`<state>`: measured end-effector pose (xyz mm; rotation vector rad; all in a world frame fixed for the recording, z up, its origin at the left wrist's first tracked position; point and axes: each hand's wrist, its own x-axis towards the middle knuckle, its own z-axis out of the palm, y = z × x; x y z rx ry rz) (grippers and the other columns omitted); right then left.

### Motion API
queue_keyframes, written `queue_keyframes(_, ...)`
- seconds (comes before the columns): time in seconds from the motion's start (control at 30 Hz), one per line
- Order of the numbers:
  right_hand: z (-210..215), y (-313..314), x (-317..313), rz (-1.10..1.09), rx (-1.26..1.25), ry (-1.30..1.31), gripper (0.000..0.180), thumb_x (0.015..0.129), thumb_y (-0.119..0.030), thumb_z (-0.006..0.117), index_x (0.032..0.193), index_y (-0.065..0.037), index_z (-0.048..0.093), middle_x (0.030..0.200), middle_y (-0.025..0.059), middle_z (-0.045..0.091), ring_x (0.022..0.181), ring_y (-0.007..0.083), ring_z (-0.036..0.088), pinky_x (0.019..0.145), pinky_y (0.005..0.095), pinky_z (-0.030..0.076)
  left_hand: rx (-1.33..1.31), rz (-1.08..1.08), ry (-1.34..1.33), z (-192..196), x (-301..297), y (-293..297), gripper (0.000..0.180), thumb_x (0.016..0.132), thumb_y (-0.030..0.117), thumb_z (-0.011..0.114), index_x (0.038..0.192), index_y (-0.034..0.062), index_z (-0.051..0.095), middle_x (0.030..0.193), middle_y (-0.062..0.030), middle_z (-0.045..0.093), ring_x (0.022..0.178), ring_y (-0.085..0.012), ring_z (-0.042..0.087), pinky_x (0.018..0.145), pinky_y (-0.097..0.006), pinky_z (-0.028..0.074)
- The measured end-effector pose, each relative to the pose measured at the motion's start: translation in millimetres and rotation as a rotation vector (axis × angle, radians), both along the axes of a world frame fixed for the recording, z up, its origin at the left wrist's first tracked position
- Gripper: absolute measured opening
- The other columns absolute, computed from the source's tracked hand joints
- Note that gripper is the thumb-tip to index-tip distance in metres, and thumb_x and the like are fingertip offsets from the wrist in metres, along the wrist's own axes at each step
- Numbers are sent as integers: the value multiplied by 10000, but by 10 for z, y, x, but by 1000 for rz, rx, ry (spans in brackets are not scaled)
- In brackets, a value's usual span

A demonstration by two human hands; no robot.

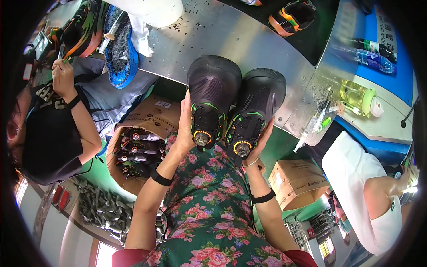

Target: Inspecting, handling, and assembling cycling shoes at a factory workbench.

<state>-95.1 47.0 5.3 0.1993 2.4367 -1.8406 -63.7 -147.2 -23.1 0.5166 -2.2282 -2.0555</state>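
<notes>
Head view: both hands, left point(184, 129) and right point(262, 138), apparently clasped around two black shoes point(235, 104), side by side.

Two brown cartons point(296, 180) below table

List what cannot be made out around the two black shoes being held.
- Head view: left hand palm and fingers, hidden behind the left shoe.
- Head view: right hand, mostly hidden behind the right shoe.
- Shoe soles face away, unseen.
- Shoes in the open box: too dark and small to count.
</notes>
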Motion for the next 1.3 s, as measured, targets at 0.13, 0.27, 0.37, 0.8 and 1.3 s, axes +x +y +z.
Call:
queue_keyframes(0.13,-87,41,48,-28,-24,-2,616,1028,-313,314,1545,-22,148,1607,109,159,1482,236,158,1210,392,131,144,55,-94,-98,65,31,1160,674,23,811,1555,67,57,1414,-199,356,1279,-344,419,1058,-413,388)
queue_keyframes(0.27,-141,48,73,-62,-106,22,678,1017,-311,391,1520,63,130,1585,186,187,1469,287,195,1201,402,129,137,74,-143,-71,70,46,1142,683,32,810,1553,59,72,1417,-196,356,1305,-340,402,1079,-409,369)
queue_keyframes(0.37,-203,80,120,-46,-100,17,674,1020,-322,368,1521,59,129,1590,182,179,1471,282,192,1200,398,124,253,137,-213,-58,51,50,1105,700,36,800,1550,57,94,1429,-189,353,1328,-334,386,1099,-409,347)
queue_keyframes(0.8,-567,221,290,99,72,283,719,963,-173,524,1532,-7,117,1564,186,212,1428,306,268,1170,426,216,160,21,-158,-74,90,7,941,837,78,650,1558,173,52,1523,-135,259,1364,-292,361,1108,-408,364)
queue_keyframes(1.3,83,6,-133,-87,-146,-99,592,1034,-233,365,1536,-11,144,1575,138,200,1436,258,253,1190,386,183,-87,-30,-47,370,-274,-44,1099,696,62,789,1560,74,111,1215,-175,461,1111,-309,485,954,-386,435)
